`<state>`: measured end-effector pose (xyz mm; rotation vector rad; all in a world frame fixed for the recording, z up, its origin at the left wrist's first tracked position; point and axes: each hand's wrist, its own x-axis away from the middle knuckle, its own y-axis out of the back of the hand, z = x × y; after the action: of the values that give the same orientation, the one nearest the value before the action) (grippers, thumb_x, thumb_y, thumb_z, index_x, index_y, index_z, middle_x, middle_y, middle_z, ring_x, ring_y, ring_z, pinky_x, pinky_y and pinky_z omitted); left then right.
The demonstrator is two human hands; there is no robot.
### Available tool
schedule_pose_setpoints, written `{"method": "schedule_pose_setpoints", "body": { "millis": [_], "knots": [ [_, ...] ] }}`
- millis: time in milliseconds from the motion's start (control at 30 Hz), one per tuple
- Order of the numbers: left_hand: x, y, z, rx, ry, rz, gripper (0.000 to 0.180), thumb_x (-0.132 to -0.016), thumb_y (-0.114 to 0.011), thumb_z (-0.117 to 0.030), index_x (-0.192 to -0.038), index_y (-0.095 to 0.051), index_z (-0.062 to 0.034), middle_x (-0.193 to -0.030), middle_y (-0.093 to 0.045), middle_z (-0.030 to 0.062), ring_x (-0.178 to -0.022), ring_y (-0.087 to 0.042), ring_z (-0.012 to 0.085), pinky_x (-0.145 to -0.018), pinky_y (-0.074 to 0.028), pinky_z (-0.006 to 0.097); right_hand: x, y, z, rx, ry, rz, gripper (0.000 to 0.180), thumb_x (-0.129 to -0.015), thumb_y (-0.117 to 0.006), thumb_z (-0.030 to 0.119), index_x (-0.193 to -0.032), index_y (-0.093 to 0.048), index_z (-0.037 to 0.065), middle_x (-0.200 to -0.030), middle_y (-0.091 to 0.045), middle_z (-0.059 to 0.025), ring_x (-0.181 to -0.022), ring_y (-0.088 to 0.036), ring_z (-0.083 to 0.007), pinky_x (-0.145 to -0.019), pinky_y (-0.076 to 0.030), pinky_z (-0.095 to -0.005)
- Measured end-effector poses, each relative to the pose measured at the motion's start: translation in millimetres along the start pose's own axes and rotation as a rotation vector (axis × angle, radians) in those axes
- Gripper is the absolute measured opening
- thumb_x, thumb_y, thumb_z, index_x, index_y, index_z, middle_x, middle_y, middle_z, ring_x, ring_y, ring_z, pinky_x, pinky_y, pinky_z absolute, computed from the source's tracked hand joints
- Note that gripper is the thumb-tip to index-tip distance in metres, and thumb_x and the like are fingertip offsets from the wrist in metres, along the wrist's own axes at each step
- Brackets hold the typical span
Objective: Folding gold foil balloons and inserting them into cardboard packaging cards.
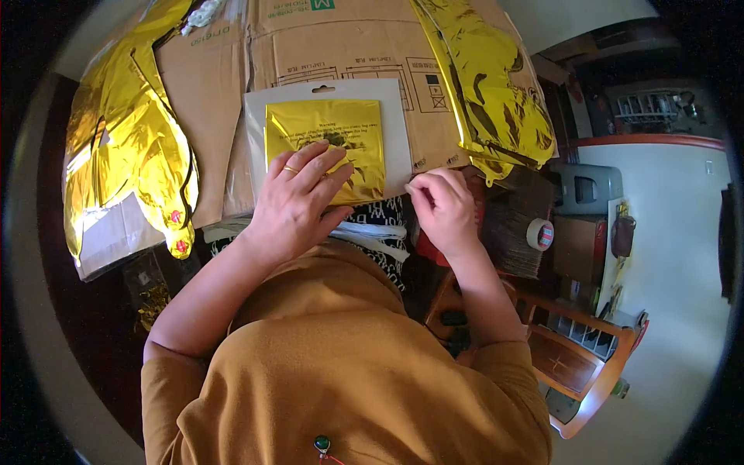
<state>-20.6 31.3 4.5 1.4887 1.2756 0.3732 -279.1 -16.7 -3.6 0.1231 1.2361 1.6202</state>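
A flat whitish packaging bag (397, 139) with a hang hole lies on the cardboard in front of me. On or inside it, I cannot tell which, is a folded square of gold foil (364, 116) with dark print. My left hand (298, 194) rests flat over the lower left of the foil, fingers stretched out, a ring on one finger. At the bag's lower right corner my right hand (443, 208) is closed, with thumb and forefinger pinching the edge. The rest of its fingers are curled in.
Flat gold foil balloons (128, 155) overhang the left side; more gold foil (504, 85) lies at the right. Printed cardboard (333, 46) forms the work surface. Beyond its right edge are a tape roll (540, 234), a wooden chair (573, 360) and a grey plastic case (593, 188).
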Motion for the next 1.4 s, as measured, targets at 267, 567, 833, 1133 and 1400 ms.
{"method": "schedule_pose_setpoints", "body": {
  "millis": [267,567,833,1133,1400],
  "knots": [
    [-3.0,1.7,-1.1,0.01,0.042,0.005,0.06,-0.072,-0.083,-0.027,-0.126,-0.062,-0.0079,-0.135,-0.059,0.0108,-0.127,-0.053,0.0325,-0.102,-0.042,0.048,-9.9,8.0,-1.7,-0.14,-0.189,0.046,0.014,-0.08,-0.076,0.004,-0.088,-0.064,0.004,-0.083,-0.065,-0.0081,-0.078,-0.065,-0.0267,-0.07,-0.052,-0.0364],
    [-3.7,-0.9,-1.9,0.003,0.074,-0.021,0.059,-0.073,-0.083,-0.026,-0.126,-0.063,-0.0082,-0.133,-0.06,0.0105,-0.127,-0.053,0.0324,-0.103,-0.042,0.047,-38.9,18.9,2.1,-0.126,-0.32,0.257,0.017,-0.08,-0.079,0.01,-0.09,-0.068,0.002,-0.083,-0.067,-0.0096,-0.077,-0.068,-0.0217,-0.069,-0.054,-0.0335],
    [-4.1,-3.2,-1.3,0.005,0.088,-0.034,0.058,-0.074,-0.083,-0.028,-0.125,-0.064,-0.0081,-0.134,-0.06,0.0104,-0.128,-0.053,0.0326,-0.104,-0.041,0.048,-67.8,24.5,-14.3,-0.188,-0.48,0.53,0.009,-0.084,-0.075,0.009,-0.087,-0.071,0.002,-0.079,-0.067,-0.0045,-0.069,-0.062,-0.0129,-0.066,-0.05,-0.028],
    [-6.6,1.3,-3.3,0.007,0.101,-0.013,0.058,-0.076,-0.081,-0.031,-0.126,-0.063,-0.0085,-0.135,-0.059,0.0108,-0.127,-0.053,0.0331,-0.103,-0.041,0.048,-34.5,29.9,7.3,0.064,0.227,0.339,0.013,-0.083,-0.07,0.009,-0.091,-0.06,0.008,-0.09,-0.058,-0.0065,-0.084,-0.058,-0.0276,-0.084,-0.046,-0.0409],
    [-13.5,6.0,4.9,-0.029,0.042,0.002,0.057,-0.077,-0.08,-0.03,-0.126,-0.062,-0.0076,-0.133,-0.059,0.0123,-0.125,-0.053,0.0336,-0.101,-0.043,0.047,-30.7,39.5,0.8,-0.036,0.341,0.252,0.016,-0.08,-0.074,0.008,-0.086,-0.059,0.008,-0.103,-0.065,-0.0084,-0.098,-0.062,-0.0296,-0.091,-0.048,-0.0437]
  ]
}}
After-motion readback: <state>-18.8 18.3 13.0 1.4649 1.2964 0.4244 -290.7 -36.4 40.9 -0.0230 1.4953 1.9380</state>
